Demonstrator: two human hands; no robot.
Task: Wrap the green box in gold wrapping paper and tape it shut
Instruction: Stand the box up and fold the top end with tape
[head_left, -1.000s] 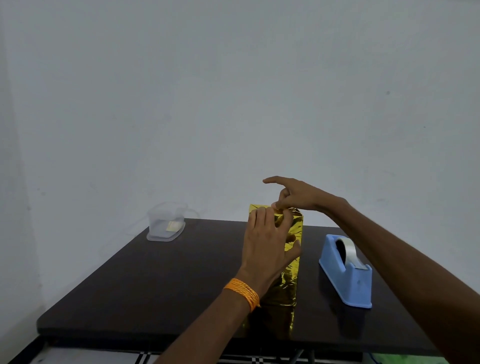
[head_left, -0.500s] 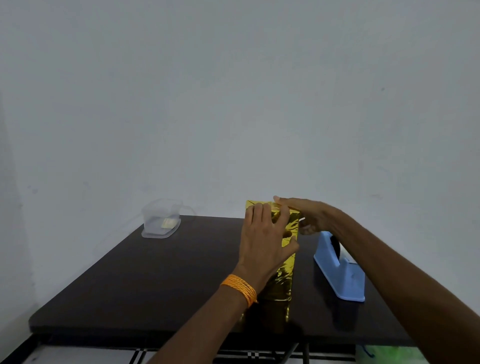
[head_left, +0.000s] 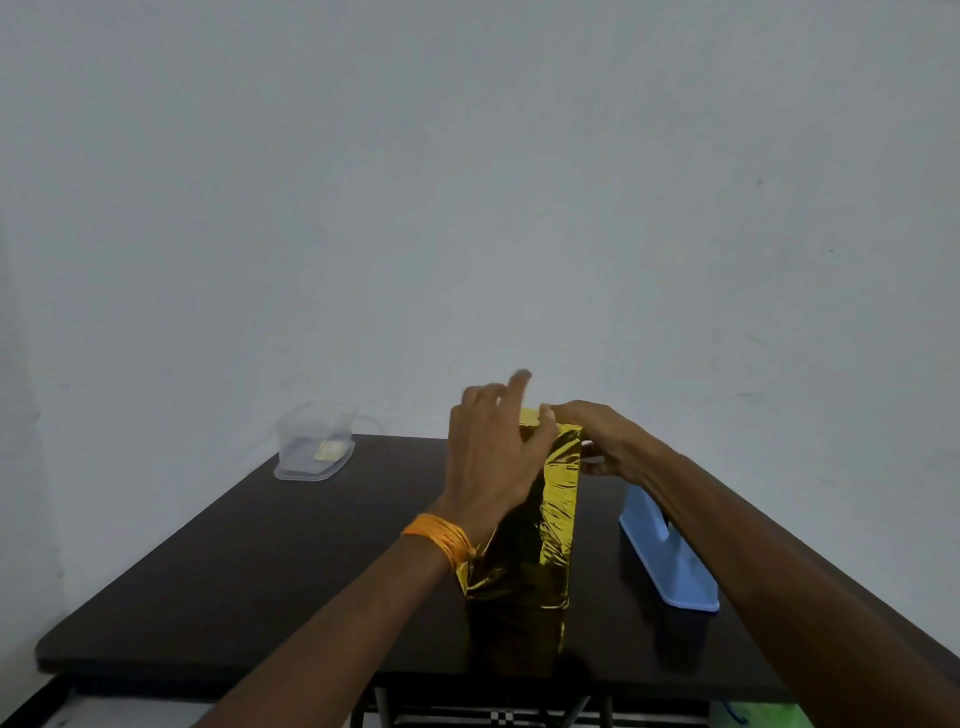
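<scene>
I see the box (head_left: 556, 519), all covered in gold paper, standing upright on its end near the middle of the dark table (head_left: 260, 571), a little toward the front edge. The paper is wrinkled, and at the bottom left it makes a loose fold on the table. The left hand (head_left: 488, 467) lies flat against the upper left face of the box with its fingers wide and mostly straight. The fingertips are blurred, and one reaches above the top of the box. The right hand (head_left: 602, 441) is at the top right corner. Its fingertips touch the top edge and its other fingers curl beside the right face, but I cannot tell if it pinches the paper or only presses it. An orange band (head_left: 439, 540) is on the left wrist. Just right of the box stands a blue tape dispenser (head_left: 660, 566), partly hidden by the right forearm. A clear container (head_left: 311, 447) sits at the far left corner of the table, well apart from the box.
</scene>
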